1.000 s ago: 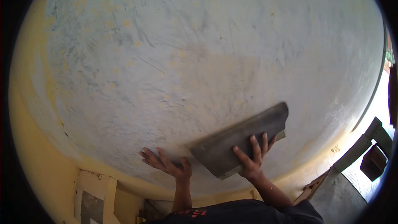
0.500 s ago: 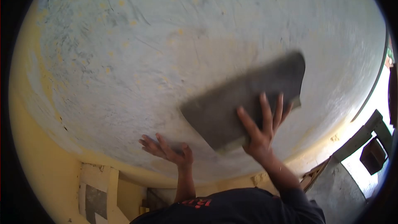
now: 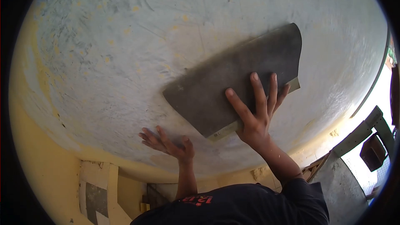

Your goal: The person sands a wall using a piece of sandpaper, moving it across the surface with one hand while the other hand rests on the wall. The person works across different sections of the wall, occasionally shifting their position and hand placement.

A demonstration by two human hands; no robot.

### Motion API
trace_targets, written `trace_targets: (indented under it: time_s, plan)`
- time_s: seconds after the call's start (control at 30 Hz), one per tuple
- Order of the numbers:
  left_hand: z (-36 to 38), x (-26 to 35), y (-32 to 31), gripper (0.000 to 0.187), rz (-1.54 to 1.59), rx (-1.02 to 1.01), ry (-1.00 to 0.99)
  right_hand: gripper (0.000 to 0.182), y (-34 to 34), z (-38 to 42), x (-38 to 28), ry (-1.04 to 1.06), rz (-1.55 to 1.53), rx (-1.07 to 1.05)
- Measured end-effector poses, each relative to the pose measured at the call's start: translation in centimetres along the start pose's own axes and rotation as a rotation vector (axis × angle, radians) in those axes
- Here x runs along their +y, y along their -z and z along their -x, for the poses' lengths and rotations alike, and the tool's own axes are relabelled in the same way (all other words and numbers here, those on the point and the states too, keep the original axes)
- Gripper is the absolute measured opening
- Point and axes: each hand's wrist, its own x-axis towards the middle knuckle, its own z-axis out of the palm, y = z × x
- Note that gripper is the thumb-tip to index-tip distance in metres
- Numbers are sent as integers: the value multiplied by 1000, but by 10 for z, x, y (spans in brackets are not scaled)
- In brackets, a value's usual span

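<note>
A wide dark-grey sheet, which looks like sandpaper [image 3: 200, 100], lies at a slant against the whitish wall [image 3: 137, 71]. My right hand [image 3: 258, 116] presses on it with fingers spread over its lower right part. A paler strip shows along the sheet's lower edge, and its upper right corner bows outward. To the left and lower down, my left hand [image 3: 168, 145] rests against the wall, fingers apart, with nothing in it. The sheet's underside is hidden.
Yellow wall paint [image 3: 39, 150] borders the whitish area at left. A grey-and-cream patterned panel [image 3: 96, 198] is at lower left. On the right stand a grey metal frame [image 3: 356, 139] and a dark box-shaped part [image 3: 372, 153] in front of a bright opening.
My right hand and the sandpaper have slid up and slightly left along the wall. My left hand stays at nearly the same place.
</note>
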Motion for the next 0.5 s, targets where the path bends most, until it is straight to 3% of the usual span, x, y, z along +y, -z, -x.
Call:
trace_targets:
  time_s: [0.13,0.23,0.33,0.5]
  plan:
    - [-4,-1,-1,74,4,19,-12,48,-8,74,1,-83,-77,-41]
    - [-3,3,-4,74,10,26,-9,47,-7,83,-1,-122,-101,-8]
    - [-2,1,-2,74,11,5,-15,46,2,23,3,-72,-21,40]
    - [-3,4,-6,81,0,-4,4,48,-18,44,21,-69,-46,98]
